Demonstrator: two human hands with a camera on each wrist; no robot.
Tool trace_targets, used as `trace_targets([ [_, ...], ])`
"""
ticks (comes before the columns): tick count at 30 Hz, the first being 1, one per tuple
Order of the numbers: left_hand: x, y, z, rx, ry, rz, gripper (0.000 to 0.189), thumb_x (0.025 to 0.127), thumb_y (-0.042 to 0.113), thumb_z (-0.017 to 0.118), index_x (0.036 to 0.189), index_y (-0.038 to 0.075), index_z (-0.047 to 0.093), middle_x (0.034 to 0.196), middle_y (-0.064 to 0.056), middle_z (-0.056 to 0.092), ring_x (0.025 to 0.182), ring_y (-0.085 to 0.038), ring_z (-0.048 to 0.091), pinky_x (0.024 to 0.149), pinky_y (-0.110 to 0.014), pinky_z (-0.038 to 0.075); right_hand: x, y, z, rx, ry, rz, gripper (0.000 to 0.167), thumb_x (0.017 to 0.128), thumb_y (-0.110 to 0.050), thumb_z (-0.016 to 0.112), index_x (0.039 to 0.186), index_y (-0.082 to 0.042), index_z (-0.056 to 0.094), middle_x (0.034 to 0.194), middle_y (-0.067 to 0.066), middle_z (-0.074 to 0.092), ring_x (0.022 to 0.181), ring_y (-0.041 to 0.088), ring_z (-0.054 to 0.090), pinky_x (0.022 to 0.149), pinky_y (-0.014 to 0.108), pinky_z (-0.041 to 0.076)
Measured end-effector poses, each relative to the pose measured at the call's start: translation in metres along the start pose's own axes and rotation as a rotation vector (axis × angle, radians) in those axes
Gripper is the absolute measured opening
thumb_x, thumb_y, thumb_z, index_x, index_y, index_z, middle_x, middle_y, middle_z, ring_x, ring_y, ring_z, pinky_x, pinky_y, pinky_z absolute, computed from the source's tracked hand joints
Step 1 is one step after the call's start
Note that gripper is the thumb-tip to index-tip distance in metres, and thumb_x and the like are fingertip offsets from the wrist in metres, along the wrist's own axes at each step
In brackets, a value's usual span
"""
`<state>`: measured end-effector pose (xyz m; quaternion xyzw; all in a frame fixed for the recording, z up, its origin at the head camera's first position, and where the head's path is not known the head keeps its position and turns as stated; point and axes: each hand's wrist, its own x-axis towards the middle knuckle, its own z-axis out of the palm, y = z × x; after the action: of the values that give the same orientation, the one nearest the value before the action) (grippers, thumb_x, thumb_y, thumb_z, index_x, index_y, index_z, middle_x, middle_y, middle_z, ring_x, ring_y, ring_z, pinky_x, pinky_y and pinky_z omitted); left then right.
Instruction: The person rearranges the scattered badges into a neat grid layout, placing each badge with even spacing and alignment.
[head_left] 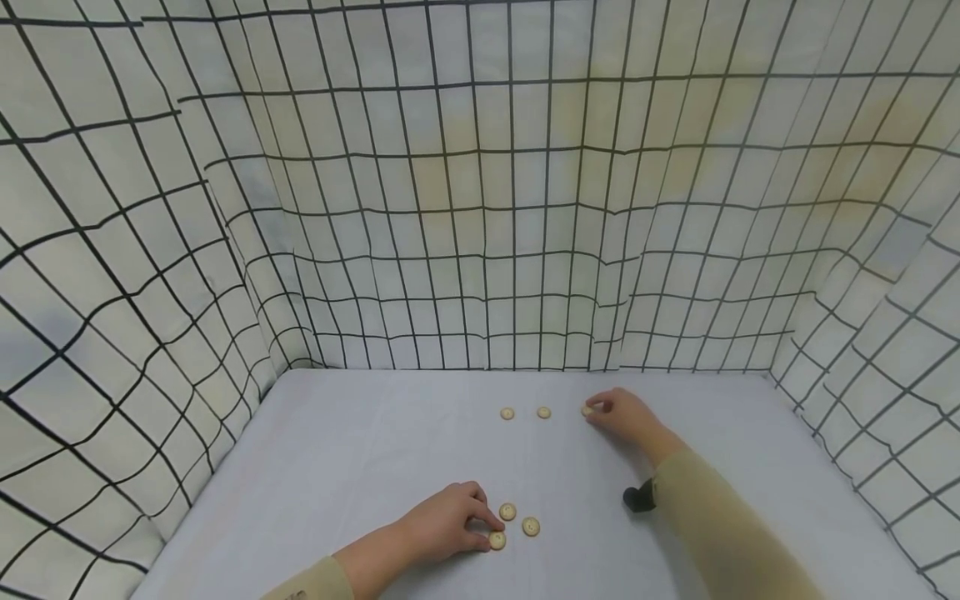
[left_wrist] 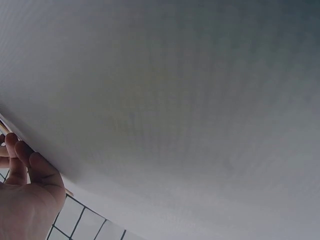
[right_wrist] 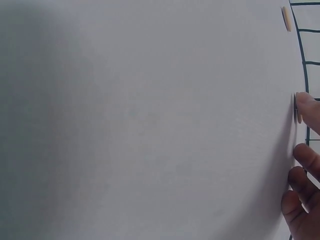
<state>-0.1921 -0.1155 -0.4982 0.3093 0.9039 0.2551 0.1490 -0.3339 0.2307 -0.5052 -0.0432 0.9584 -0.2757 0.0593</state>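
In the head view my left hand [head_left: 447, 522] is low near the middle of the table, thumb and index finger pinching a round, cream-coloured button [head_left: 497, 541]. Two similar buttons lie close by, one [head_left: 507, 511] just beyond the fingertips and one [head_left: 531, 526] to the right. Farther back, my right hand [head_left: 626, 421] pinches the edge of another button [head_left: 587, 411] between thumb and index finger. To its left, two buttons [head_left: 507, 412] [head_left: 543, 412] lie in a row with it. The right wrist view shows fingertips [right_wrist: 306, 102] against the button; the left wrist view barely shows its button.
A white cloth covers the table [head_left: 360, 450]. White walls with a black grid [head_left: 495, 208] enclose it at the back and both sides. A dark wrist-worn device [head_left: 639, 497] sticks out by the right sleeve [head_left: 720, 525].
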Motion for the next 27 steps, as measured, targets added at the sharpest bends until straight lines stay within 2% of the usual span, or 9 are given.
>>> trace_targets([
  [10,0.003,-0.001,0.0,-0.024,-0.014,0.006,0.023,0.082,0.028,0.081,0.105,0.031,0.078,0.098,0.018,0.051,0.084,-0.001,0.046,0.075,-0.021,0.043,-0.006,0.003,-0.003,0.032,0.013,-0.008,0.036,0.088,-0.033,0.074,0.12,-0.017,0.072,0.1,0.005,0.06,0.09,0.022,0.054,0.079,0.041,0.045],
  [14,0.003,-0.002,0.0,-0.022,-0.011,0.004,0.023,0.081,0.028,0.082,0.104,0.032,0.078,0.098,0.018,0.051,0.084,-0.001,0.046,0.074,-0.022,0.043,-0.01,0.003,-0.005,0.028,0.008,-0.039,0.035,0.087,-0.03,0.075,0.12,-0.018,0.072,0.099,0.004,0.058,0.088,0.021,0.053,0.075,0.039,0.045],
  [20,0.003,-0.001,-0.002,-0.027,-0.014,0.006,0.023,0.081,0.028,0.082,0.104,0.031,0.078,0.098,0.017,0.052,0.084,-0.002,0.046,0.074,-0.022,0.043,-0.015,0.002,-0.007,-0.04,-0.019,-0.112,0.03,0.087,-0.032,0.076,0.116,-0.024,0.074,0.098,-0.001,0.058,0.088,0.017,0.054,0.073,0.035,0.046],
  [27,0.002,-0.001,-0.001,-0.024,-0.012,-0.012,0.021,0.082,0.029,0.081,0.103,0.031,0.078,0.098,0.017,0.052,0.084,-0.002,0.046,0.075,-0.023,0.043,-0.028,-0.001,-0.006,0.007,-0.056,-0.13,0.033,0.084,-0.035,0.078,0.115,-0.027,0.073,0.1,-0.005,0.059,0.089,0.015,0.053,0.074,0.034,0.046],
])
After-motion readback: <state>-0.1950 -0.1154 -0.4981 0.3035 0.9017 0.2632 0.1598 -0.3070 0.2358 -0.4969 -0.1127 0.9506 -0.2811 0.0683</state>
